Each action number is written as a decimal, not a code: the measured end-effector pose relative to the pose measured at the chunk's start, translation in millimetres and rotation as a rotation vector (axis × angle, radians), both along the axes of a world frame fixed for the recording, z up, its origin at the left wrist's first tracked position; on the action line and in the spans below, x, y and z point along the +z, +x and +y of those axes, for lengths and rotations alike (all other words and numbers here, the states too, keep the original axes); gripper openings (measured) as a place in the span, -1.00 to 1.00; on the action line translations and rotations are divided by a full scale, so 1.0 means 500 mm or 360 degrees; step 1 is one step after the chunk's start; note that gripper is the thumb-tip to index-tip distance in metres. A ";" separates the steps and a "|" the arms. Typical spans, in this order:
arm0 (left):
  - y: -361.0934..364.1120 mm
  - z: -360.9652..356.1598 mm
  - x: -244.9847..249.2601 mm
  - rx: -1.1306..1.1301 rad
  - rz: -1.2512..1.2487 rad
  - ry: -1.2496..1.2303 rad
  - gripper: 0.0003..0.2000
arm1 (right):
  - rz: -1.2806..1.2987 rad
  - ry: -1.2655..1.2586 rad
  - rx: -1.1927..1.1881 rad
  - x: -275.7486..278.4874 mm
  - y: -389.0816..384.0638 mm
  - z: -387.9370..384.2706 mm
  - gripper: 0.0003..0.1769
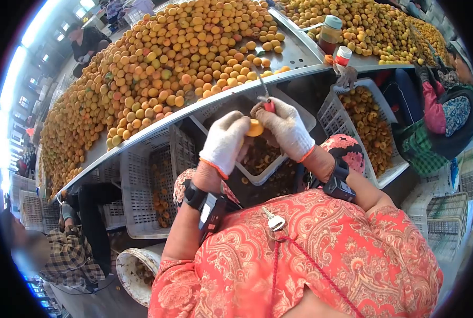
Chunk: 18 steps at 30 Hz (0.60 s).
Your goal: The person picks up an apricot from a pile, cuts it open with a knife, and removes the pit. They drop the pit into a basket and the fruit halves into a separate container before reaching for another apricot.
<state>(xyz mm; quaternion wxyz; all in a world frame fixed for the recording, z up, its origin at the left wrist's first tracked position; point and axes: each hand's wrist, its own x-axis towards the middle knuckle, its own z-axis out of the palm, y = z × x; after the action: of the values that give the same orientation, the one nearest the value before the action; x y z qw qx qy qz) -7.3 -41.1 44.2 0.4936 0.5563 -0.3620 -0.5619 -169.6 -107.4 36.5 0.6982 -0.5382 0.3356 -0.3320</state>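
Head view: left hand [225,142] grips apricot [255,128]; right hand [285,127] clasps, seemingly, a knife [268,103].

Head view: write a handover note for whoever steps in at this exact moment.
Left hand: gloved, shut on an apricot.
Right hand: gloved, shut on a red-handled knife, close against that fruit.
Both hands are over a white tray below the metal table.
Done: cut fruit lies in the tray and in the crate to the right.
Left: a large pile of whole apricots on the table.
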 end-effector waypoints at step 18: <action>0.411 -0.167 -0.086 0.0168 -0.2256 0.0432 -0.63 | 0.0762 -0.0764 0.0135 -0.150 0.013 -0.101 -0.69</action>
<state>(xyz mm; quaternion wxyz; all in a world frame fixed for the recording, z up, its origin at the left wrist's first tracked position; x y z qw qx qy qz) 198.1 -124.8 1.4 0.0933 0.8601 -0.4948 -0.0815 -163.3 -157.6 -38.6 0.4660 -0.7635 0.3796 -0.2364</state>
